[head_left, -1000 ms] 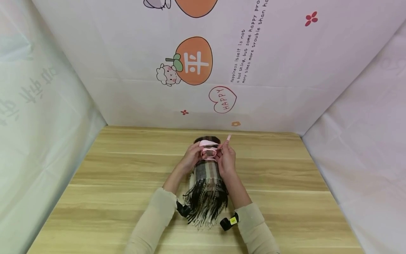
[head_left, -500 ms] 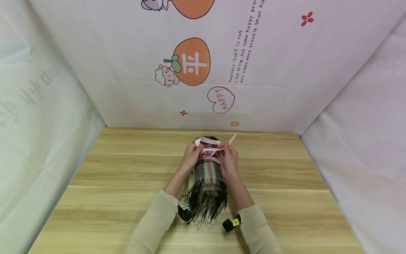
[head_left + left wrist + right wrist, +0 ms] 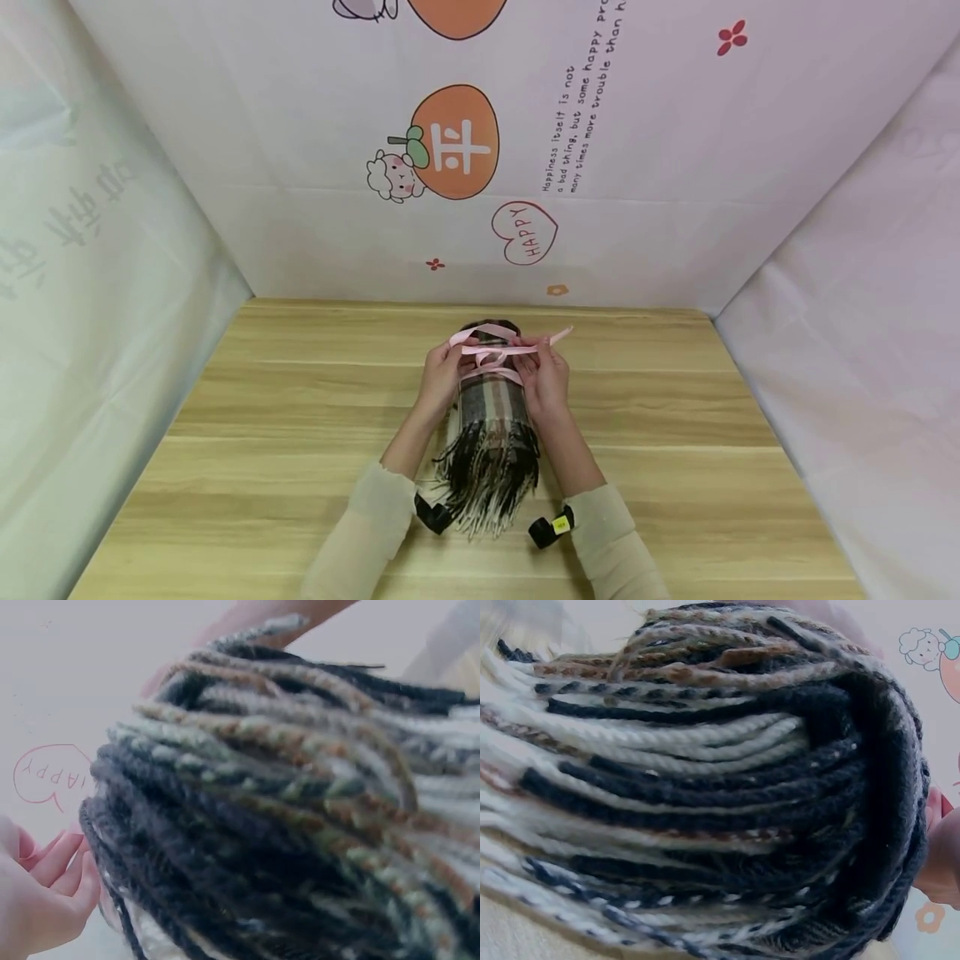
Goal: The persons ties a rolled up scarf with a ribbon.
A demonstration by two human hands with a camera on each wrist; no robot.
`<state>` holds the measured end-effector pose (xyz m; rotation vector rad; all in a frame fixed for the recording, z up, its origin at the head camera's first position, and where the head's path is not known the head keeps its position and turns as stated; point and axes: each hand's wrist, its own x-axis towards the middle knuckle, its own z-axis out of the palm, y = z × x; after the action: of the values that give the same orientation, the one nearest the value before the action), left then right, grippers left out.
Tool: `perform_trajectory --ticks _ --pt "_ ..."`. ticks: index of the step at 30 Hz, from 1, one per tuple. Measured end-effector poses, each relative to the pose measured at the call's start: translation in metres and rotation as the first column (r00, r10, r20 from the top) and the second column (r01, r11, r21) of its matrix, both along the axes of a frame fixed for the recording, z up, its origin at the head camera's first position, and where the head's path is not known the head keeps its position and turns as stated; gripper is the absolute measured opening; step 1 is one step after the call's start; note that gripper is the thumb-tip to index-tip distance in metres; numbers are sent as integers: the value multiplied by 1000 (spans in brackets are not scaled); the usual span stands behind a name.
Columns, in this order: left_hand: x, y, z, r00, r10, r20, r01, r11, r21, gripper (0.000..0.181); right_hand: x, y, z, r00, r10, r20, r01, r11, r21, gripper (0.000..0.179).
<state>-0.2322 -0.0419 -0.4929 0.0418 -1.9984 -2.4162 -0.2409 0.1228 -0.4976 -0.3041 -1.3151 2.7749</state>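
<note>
A rolled plaid scarf (image 3: 491, 406) lies lengthwise on the wooden table, its fringe (image 3: 487, 479) toward me. Pink ribbon (image 3: 501, 350) runs round its far part, with a small loop in the middle. My left hand (image 3: 441, 375) pinches the ribbon on the left side of the roll. On the right, my right hand (image 3: 550, 379) pinches another stretch, and a loose tail sticks out past its fingertips. In the left wrist view the fringe (image 3: 262, 795) covers most of the scene beside the hand. Fringe (image 3: 690, 787) also hides nearly all of the right hand in the right wrist view.
A printed white cloth wall (image 3: 315, 233) rises behind the table's back edge (image 3: 360, 303). White cloth walls (image 3: 870, 275) close off both sides. Bare wood tabletop (image 3: 675, 417) extends left and right of the scarf. A black wrist camera (image 3: 551, 529) sits by each cuff.
Both hands have drawn apart, left hand leftward and right hand rightward. A ribbon strand now stretches straight between them, the middle loop looks smaller, and the right tail has shifted further right.
</note>
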Motion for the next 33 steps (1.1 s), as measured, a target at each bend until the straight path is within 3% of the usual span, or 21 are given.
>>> perform_trajectory --ticks 6,14,19,29,33 --pt "4 -2 -3 998 19 65 -29 989 145 35 2 4 -2 1000 1 20 1 998 -58 45" --pt "7 -14 -12 990 33 136 -76 944 321 36 6 16 -6 999 -1 38 4 996 -94 43" --pt "10 -23 -18 990 37 134 -86 921 380 42 10 29 -10 997 -13 82 24 991 -135 40" --pt "18 -39 -25 976 92 198 -166 900 404 39 16 47 -14 982 -60 176 71 996 -56 39" --pt "20 -42 -26 965 94 245 -204 855 477 37 14 47 -14 974 -102 204 106 994 -10 40"
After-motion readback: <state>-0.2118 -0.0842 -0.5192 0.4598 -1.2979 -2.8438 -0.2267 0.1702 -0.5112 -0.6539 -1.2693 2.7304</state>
